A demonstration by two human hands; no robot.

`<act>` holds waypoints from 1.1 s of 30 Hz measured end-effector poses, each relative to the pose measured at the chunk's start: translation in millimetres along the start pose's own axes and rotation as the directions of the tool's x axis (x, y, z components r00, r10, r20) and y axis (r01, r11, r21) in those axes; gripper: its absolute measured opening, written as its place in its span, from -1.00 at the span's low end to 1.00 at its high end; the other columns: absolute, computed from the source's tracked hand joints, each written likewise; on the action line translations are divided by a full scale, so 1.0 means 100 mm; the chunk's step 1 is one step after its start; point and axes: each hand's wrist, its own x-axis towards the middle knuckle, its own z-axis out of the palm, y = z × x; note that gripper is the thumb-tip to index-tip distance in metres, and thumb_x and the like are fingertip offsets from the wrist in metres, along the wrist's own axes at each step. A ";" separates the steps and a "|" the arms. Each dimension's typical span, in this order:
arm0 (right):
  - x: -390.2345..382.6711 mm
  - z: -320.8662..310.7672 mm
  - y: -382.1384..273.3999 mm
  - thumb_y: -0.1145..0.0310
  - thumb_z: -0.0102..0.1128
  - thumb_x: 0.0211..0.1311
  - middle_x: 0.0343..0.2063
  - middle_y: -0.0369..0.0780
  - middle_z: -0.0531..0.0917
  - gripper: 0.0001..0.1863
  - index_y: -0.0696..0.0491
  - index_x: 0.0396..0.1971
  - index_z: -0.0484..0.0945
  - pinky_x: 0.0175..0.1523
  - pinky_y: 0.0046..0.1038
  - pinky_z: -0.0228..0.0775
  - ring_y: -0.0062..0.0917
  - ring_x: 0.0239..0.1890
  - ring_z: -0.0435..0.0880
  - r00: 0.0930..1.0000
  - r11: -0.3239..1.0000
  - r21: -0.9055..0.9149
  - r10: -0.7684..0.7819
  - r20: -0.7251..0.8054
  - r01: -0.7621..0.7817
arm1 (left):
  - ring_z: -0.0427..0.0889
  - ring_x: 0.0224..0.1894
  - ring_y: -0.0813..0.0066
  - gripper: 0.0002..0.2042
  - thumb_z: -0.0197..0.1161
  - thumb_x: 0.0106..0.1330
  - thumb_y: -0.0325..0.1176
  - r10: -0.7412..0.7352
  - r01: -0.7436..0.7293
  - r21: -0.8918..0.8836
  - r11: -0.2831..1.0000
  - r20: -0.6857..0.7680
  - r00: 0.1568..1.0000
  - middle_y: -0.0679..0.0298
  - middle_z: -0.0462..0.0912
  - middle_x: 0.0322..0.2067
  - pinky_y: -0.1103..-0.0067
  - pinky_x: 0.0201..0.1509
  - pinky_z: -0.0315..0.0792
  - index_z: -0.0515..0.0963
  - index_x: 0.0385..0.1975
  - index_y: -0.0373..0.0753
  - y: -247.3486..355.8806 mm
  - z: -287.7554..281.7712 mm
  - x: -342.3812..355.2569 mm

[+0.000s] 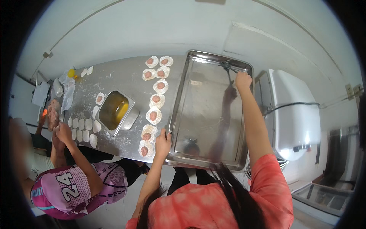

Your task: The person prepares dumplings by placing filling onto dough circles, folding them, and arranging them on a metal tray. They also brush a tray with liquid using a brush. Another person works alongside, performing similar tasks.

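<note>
Nearby, dough rounds [154, 105] lie between tray [196, 110] and deep pan [130, 117].

A white appliance [295, 122] is standing at frame right, a dark cable [293, 104] is crossing it, and a pink-clad co-worker [74, 187] is occupying the lower left.

a metal-topped table [127, 78] stands along a plain whitish wall [160, 30], evenly lit. to the right sits a bulky white appliance [295, 124] with a dark cable [301, 103] across it, near a wall socket [349, 91]. the floor [108, 208] is pale; a glass-topped cabinet [324, 198] stands at lower right.
</note>
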 end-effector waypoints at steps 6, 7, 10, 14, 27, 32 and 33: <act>-0.86 -0.65 0.92 0.41 -0.08 0.06 -0.47 -0.06 0.61 -0.81 0.12 -0.55 0.54 -0.30 -0.25 0.48 -0.22 -0.37 0.63 0.984 0.989 0.087 -0.129 0.124 0.119 | 0.47 -0.48 -0.18 -0.84 0.03 0.21 -0.38 0.008 -0.010 -0.062 0.998 -0.034 0.999 -0.17 0.46 -0.64 0.17 -0.43 0.27 0.32 -0.34 -0.35 0.17 -0.10 -0.02; -1.18 -0.83 0.97 0.43 -0.07 0.04 -0.50 -0.05 0.60 -0.83 0.12 -0.54 0.53 -0.32 -0.24 0.47 -0.21 -0.40 0.62 0.977 0.984 0.095 -0.161 0.140 0.149 | 0.47 -0.48 -0.18 -0.84 0.02 0.21 -0.38 0.006 -0.009 -0.070 0.998 -0.038 0.999 -0.17 0.46 -0.64 0.17 -0.43 0.27 0.32 -0.34 -0.35 0.16 -0.11 -0.03; -2.31 -1.16 1.03 0.44 -0.02 -0.01 -0.51 -0.06 0.60 -0.88 0.12 -0.50 0.51 -0.39 -0.30 0.48 -0.26 -0.43 0.63 0.922 0.972 0.093 -0.234 0.309 0.216 | 0.45 -0.49 -0.21 -0.83 0.01 0.21 -0.35 0.029 -0.034 -0.104 0.994 -0.051 0.998 -0.17 0.46 -0.63 0.15 -0.43 0.25 0.31 -0.36 -0.35 -0.02 0.00 -0.02; -3.13 -1.66 1.07 0.42 0.00 0.00 -0.56 -0.06 0.58 -0.84 0.08 -0.41 0.53 -0.38 -0.26 0.46 -0.20 -0.48 0.60 0.825 0.952 0.190 -0.302 0.478 0.239 | 0.44 -0.45 -0.23 -0.81 -0.01 0.22 -0.32 0.003 -0.002 -0.106 0.994 0.009 1.000 -0.20 0.46 -0.59 0.11 -0.39 0.24 0.30 -0.32 -0.33 -0.18 0.06 0.01; -1.55 -2.74 -1.27 0.48 0.05 0.01 -0.40 -0.15 0.54 -0.54 -0.16 -0.01 0.46 -0.23 -0.36 0.38 -0.27 -0.34 0.54 0.800 0.506 0.699 -0.578 -0.159 0.505 | 0.45 -0.34 -0.24 -0.78 0.01 0.25 -0.28 0.022 -0.013 -0.179 0.984 0.047 0.999 -0.18 0.49 -0.51 0.10 -0.34 0.28 0.26 -0.28 -0.29 -0.30 -0.05 0.00; -1.36 -2.77 -2.94 0.44 0.04 -0.02 -0.45 -0.19 0.55 -0.75 -0.07 -0.30 0.58 -0.31 -0.37 0.43 -0.36 -0.36 0.59 0.377 0.334 0.183 -0.872 -0.314 0.925 | 0.49 -0.39 -0.20 -0.77 -0.01 0.26 -0.23 0.073 -0.076 -0.166 0.983 -0.027 0.997 -0.16 0.51 -0.52 0.08 -0.35 0.31 0.28 -0.27 -0.28 -0.29 0.03 0.00; -1.40 -2.67 -3.23 0.42 0.06 -0.03 -0.47 -0.19 0.58 -0.83 0.00 -0.43 0.62 -0.34 -0.39 0.46 -0.38 -0.37 0.62 0.308 0.307 0.049 -0.907 -0.288 0.950 | 0.49 -0.39 -0.20 -0.77 -0.01 0.26 -0.23 0.059 -0.060 -0.163 0.985 -0.015 0.998 -0.15 0.52 -0.52 0.08 -0.35 0.31 0.27 -0.27 -0.27 -0.27 0.02 0.00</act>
